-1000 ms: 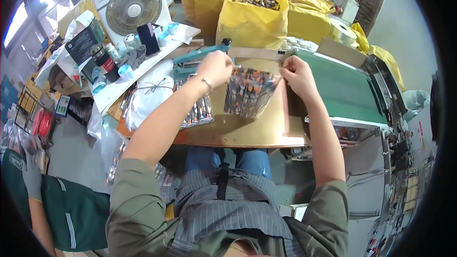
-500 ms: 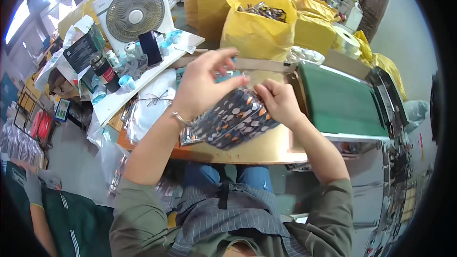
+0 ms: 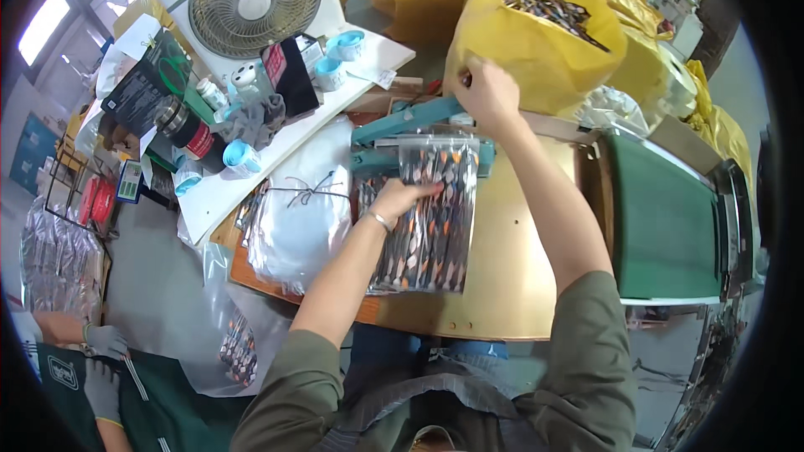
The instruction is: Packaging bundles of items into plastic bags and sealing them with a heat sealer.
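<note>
A clear plastic bag (image 3: 431,238) filled with slim dark pieces patterned in orange and white lies on the table. My left hand (image 3: 395,202) grips its left side, with one digit stretched across the front; the other fingers are largely hidden. The bag's upper end reaches a teal hand-press bag sealer (image 3: 373,159). Closed round the far right end of the sealer's raised lever (image 3: 410,119) is my right hand (image 3: 488,94). More patterned pieces show under and beside the bag on its left.
A tied stack of clear bags (image 3: 301,230) lies left of the sealer. Behind it, a white shelf (image 3: 219,201) bears cups, a bottle and a fan (image 3: 254,7). A yellow sack (image 3: 536,59) stands beyond; a green conveyor belt (image 3: 662,218) is at right. Gloved hands (image 3: 104,385) work lower left.
The filled bag has gone from being held up between both hands to lying at the sealer. My right hand has moved forward onto the lever; my left hand has come back onto the bag.
</note>
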Demonstrator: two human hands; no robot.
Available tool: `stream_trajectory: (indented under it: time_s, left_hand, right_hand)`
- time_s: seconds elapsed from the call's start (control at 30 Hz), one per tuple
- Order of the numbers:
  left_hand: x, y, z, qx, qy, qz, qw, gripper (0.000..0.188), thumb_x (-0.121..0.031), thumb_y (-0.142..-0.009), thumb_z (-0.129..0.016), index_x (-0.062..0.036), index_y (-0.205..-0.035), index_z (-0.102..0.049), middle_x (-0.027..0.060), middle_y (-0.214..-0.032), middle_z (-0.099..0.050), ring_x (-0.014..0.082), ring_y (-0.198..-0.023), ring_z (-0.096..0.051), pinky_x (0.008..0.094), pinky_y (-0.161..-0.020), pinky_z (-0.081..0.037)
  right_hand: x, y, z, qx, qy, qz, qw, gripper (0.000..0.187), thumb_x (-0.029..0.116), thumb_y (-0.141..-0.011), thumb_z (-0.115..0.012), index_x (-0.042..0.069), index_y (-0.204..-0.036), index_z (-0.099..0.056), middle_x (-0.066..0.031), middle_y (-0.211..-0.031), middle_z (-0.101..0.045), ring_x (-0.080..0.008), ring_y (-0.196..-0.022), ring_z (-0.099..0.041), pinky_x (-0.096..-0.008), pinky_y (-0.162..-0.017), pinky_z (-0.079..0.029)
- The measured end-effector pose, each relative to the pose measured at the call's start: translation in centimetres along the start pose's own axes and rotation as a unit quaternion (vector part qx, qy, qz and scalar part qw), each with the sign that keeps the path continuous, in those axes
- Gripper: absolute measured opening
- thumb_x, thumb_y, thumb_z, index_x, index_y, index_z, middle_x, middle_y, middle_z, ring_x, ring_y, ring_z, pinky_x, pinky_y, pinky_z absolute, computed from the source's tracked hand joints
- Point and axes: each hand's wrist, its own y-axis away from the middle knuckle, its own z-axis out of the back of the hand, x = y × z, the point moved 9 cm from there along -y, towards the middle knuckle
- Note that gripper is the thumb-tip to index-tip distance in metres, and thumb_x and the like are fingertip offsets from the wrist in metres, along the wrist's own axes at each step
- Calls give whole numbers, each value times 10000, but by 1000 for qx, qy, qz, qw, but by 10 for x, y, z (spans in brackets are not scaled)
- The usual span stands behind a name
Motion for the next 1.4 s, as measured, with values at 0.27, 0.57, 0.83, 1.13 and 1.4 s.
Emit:
stream_trajectory:
  time_s: [0.27, 0.57, 0.83, 1.13, 1.4]
  left_hand:
    - [20, -36, 16, -25, 28, 38, 999, 322, -204, -732, -773, -7, -963, -668, 67, -927, -676, 159, -795, -641, 285, -720, -503]
    - [15, 61, 65, -297, -344, -117, 883, 886, -462, -696, -750, 98, -1271, -374, 271, -1317, -402, 383, -1213, -410, 411, -1006, -344]
    - [41, 30, 71, -238, -231, -117, 936, 918, -612, -715, -649, 67, -1286, -414, 247, -1162, -572, 343, -1113, -541, 378, -958, -394]
    - [57, 101, 42, -184, 74, -9, 980, 580, -500, -693, -737, 10, -963, -678, 106, -931, -658, 184, -841, -613, 284, -717, -487]
    - [54, 334, 87, -304, -25, -105, 946, 463, -408, -782, -700, -12, -1017, -656, 71, -999, -659, 133, -863, -596, 271, -790, -467]
  right_hand:
    - [-74, 48, -65, -7, 108, -85, 990, 213, 280, -816, -571, 84, -733, -569, -109, -723, -634, -337, -619, -623, -445, -556, -501]
    - [-79, 57, -82, -14, 60, -114, 992, 253, 254, -814, -559, 60, -654, -583, -154, -671, -619, -357, -627, -613, -456, -567, -494]
    - [-103, 69, -80, 81, 4, -154, 985, 362, 381, -830, -578, 22, -877, -593, -176, -822, -655, -357, -782, -641, -435, -714, -509]
    - [41, 279, -118, 347, -657, -263, 616, 553, 230, -798, -688, -37, -1235, -478, -170, -1149, -580, -243, -1020, -590, -341, -860, -474]
    - [164, 351, -69, 502, -719, -269, 399, 511, 197, -755, -622, -34, -1193, -497, -155, -1070, -611, -282, -947, -609, -415, -865, -492]
